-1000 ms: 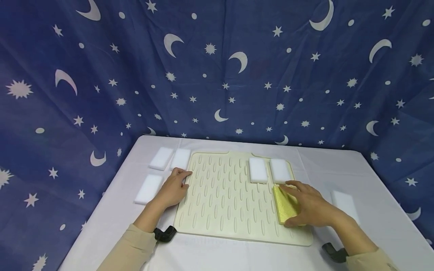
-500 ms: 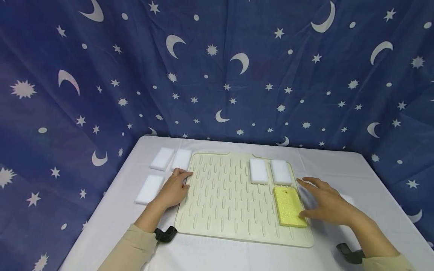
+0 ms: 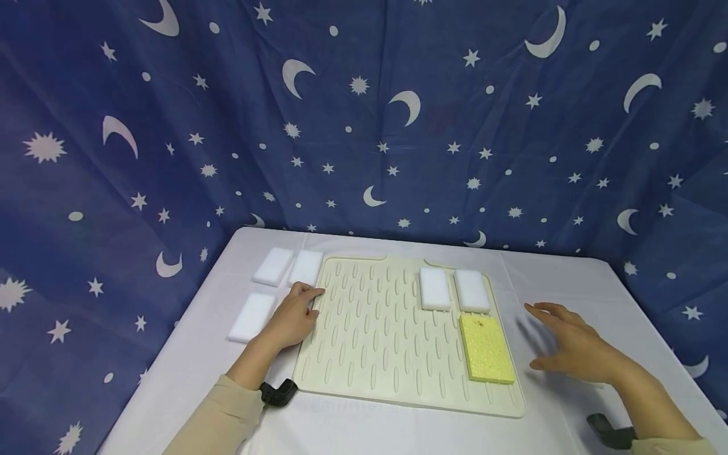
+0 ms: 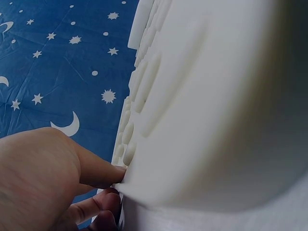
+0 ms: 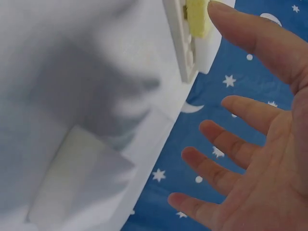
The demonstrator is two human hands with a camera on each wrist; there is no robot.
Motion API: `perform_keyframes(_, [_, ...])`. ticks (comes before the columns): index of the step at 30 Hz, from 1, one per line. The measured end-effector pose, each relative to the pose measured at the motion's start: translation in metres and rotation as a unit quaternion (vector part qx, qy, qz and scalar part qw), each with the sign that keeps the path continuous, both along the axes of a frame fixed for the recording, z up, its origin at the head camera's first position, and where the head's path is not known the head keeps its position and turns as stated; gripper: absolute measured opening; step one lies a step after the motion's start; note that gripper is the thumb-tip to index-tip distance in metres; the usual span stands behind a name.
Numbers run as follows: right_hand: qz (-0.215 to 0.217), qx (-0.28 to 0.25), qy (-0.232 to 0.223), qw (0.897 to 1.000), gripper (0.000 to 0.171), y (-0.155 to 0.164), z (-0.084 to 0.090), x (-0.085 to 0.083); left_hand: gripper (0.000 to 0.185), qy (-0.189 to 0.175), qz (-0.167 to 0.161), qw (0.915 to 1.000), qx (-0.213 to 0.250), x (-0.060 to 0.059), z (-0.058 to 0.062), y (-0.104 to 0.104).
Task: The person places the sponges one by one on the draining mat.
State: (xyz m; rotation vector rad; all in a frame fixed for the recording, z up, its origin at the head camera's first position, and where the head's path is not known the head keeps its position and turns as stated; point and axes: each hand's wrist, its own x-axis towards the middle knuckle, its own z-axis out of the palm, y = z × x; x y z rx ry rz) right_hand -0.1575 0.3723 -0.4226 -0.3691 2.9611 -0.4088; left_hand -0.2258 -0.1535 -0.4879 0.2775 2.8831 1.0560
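While yellow sponge (image 3: 486, 348) lies on mat (image 3: 370, 341) | right hand (image 3: 574, 346) just beside, fingers (image 5: 240, 113) spread, apart

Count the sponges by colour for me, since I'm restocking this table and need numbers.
White rectangular foam sponges: 6, two on the cream ridged mat at and, three left of it at, one under the right hand.
Yellow rectangular sponge: 1.
Total: 7.

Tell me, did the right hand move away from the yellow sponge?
Yes. The right hand slid rightward off the yellow sponge, which lies on the cream mat. It now hovers open over the white tablecloth, apart from the sponge.
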Motion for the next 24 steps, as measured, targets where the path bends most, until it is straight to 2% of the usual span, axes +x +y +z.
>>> perform_keyframes(8, [-0.027,0.011,-0.015,0.999,0.12,0.019,-0.002,0.004,0.048,-0.003,-0.001,1.0,-0.001,0.0,0.0,0.001])
perform_keyframes(15, [-0.033,0.024,-0.021,0.999,0.122,0.035,-0.003,0.005,0.049,-0.002,0.004,1.0,0.0,-0.001,-0.001,0.001])
perform_keyframes(24, [-0.05,0.029,-0.04,0.998,0.124,0.052,-0.012,0.005,0.049,-0.002,0.006,1.0,0.003,0.001,0.0,0.0])
